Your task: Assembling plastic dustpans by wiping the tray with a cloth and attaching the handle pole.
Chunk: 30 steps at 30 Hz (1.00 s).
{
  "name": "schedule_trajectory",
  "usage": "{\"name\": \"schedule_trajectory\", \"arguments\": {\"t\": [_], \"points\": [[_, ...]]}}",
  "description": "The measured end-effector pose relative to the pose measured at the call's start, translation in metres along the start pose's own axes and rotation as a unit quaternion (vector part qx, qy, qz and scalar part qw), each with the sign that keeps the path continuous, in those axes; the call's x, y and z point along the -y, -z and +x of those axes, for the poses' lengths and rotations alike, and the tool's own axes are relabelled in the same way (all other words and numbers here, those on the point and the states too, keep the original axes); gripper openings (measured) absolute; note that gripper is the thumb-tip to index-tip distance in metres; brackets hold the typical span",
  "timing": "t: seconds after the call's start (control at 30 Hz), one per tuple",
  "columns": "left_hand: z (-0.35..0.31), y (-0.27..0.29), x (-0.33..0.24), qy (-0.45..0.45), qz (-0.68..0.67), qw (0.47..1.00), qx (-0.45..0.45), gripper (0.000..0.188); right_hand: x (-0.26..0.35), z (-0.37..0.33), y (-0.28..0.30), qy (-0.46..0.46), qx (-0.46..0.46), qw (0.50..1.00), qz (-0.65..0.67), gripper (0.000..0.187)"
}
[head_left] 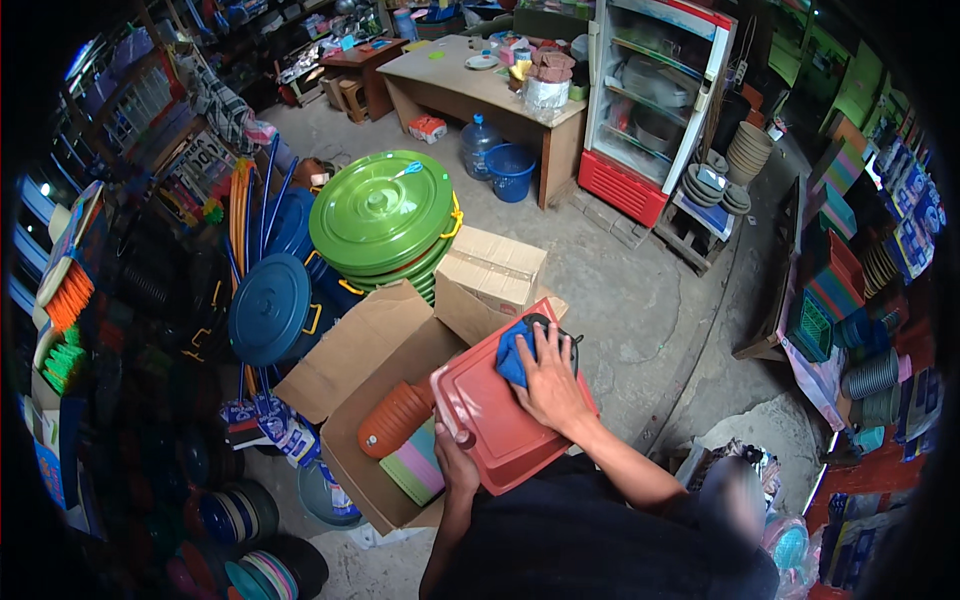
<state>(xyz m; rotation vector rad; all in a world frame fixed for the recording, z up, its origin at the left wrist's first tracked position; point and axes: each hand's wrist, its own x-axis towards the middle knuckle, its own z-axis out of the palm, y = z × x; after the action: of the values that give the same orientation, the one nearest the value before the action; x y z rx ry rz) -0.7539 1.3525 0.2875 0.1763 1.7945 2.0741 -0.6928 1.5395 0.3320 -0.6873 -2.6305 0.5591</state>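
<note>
A red rectangular plastic tray [500, 430] is tilted in front of me, its broad face toward me. My left hand [457, 460] grips the tray's near left edge, with the thumb on top. On the tray's far right part my right hand [552, 385] presses a blue cloth [512, 352], fingers spread over it. Something dark lies under the right fingertips; I cannot make out what it is. Left of the tray stands an open cardboard box [345, 365]. Inside it are a stack of ribbed orange-brown pots [395, 420] and a pastel green and pink stack [413, 470].
A closed carton [490, 268] sits just beyond the tray. Green lidded tubs [385, 210] and a blue lidded tub [268, 308] stand to the left. Farther off are a desk [440, 68], a blue bucket [511, 175] and a red-framed glass cabinet [627, 190]. Stacked plasticware [838, 275] lines the right.
</note>
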Motion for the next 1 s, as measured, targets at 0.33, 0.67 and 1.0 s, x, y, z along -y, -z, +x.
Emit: {"name": "schedule_trajectory", "arguments": {"t": [0.33,0.67,1.0], "points": [[0.011,0.02,-0.008,0.026,-0.176,0.984,-0.03,0.063,0.075,-0.025,-0.008,0.174,0.185,0.862,0.438,0.053],[-0.012,0.052,-0.017,-0.031,-0.018,0.996,-0.077,0.062,0.026,0.03,-0.048,0.08,0.011,0.984,0.157,0.058],[-0.017,0.052,-0.008,-0.247,0.278,0.915,-0.154,0.062,0.147,0.004,-0.01,0.405,0.221,0.851,0.25,0.069]]}}
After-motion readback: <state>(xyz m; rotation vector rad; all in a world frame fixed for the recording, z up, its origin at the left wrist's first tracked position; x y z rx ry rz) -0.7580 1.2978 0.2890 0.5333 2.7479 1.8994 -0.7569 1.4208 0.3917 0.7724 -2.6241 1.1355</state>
